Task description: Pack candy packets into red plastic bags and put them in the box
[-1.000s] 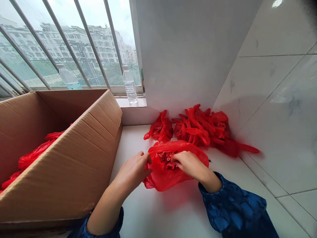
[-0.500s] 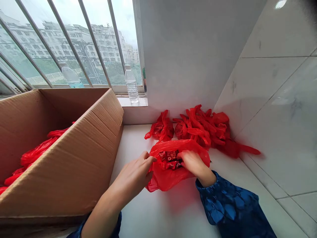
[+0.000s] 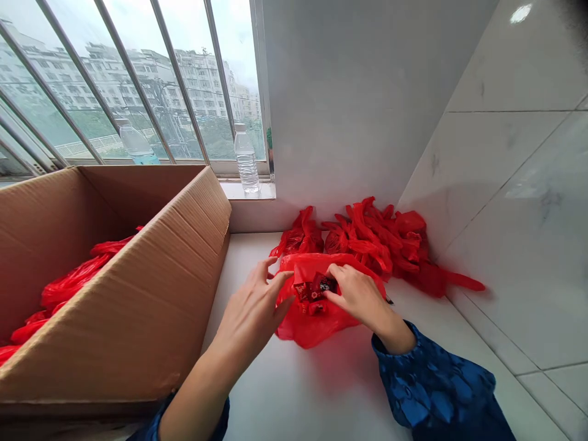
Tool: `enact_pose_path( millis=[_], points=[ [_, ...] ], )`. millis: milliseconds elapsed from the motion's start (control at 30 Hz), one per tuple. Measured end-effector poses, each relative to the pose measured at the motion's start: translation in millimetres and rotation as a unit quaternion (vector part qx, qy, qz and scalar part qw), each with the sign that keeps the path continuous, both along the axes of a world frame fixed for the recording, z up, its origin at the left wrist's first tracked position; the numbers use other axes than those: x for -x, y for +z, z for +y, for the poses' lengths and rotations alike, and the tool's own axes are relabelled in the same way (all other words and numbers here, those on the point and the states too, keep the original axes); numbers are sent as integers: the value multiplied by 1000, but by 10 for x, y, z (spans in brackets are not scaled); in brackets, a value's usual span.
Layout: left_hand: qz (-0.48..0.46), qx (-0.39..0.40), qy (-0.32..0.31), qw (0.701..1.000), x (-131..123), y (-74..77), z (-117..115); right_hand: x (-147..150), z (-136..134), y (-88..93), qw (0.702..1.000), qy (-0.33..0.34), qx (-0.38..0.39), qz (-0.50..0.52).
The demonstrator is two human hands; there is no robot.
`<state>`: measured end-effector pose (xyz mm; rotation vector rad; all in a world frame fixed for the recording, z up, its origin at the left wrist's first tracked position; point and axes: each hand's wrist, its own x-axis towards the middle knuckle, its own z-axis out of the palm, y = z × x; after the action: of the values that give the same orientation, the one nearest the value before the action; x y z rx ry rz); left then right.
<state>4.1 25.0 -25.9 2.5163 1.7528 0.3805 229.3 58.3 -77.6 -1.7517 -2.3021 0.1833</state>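
Observation:
An opened red plastic bag (image 3: 305, 331) lies spread on the white surface in front of me. Inside it sit several small red wrapped packets (image 3: 302, 291), which look like sweets. My right hand (image 3: 356, 291) reaches over the bag's right side, thumb and fingertips around a small dark packet with pale print (image 3: 327, 284). On the left edge of the bag is my left hand (image 3: 257, 300), fingers apart and nothing held in it. The thumb and forefinger of that hand are close to the bag's rim; whether they touch it is unclear.
A tall cardboard box (image 3: 114, 294) holding red plastic bags (image 3: 78, 278) stands at left. Behind the opened bag, knotted red bags (image 3: 376, 236) lie against the wall. A clear bottle (image 3: 247, 159) stands on the sill by the barred window. Marble-look tiles (image 3: 519, 245) rise at right.
My right hand has drawn up out of the packets, with its thumb now showing. My left hand has risen slightly and spread its fingers. The packets lie differently, and the bag's front edge shifted.

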Motion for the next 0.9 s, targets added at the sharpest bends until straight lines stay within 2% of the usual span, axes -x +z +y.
enact_pose_path(
  millis=[100,233,400,500,600,733,900],
  points=[
    [-43,-59,-23,997,-75,-10,14,53,-108,119,988,52,-31,145],
    [-55,-31,-43,997,-125,-73,70,123,-243,207,949,103,-11,299],
    [-150,-11,-61,987,-110,-99,121,71,-229,217,870,153,132,450],
    [-208,-5,-70,976,-97,-69,120,18,-186,219,831,150,191,501],
    [-266,14,-85,960,-87,-34,111,6,-181,243,817,146,187,526],
    [-341,43,-97,934,-85,-2,106,37,-207,272,807,153,138,553],
    [-388,46,-108,914,-100,-3,120,52,-209,262,801,143,113,571]
  ],
)
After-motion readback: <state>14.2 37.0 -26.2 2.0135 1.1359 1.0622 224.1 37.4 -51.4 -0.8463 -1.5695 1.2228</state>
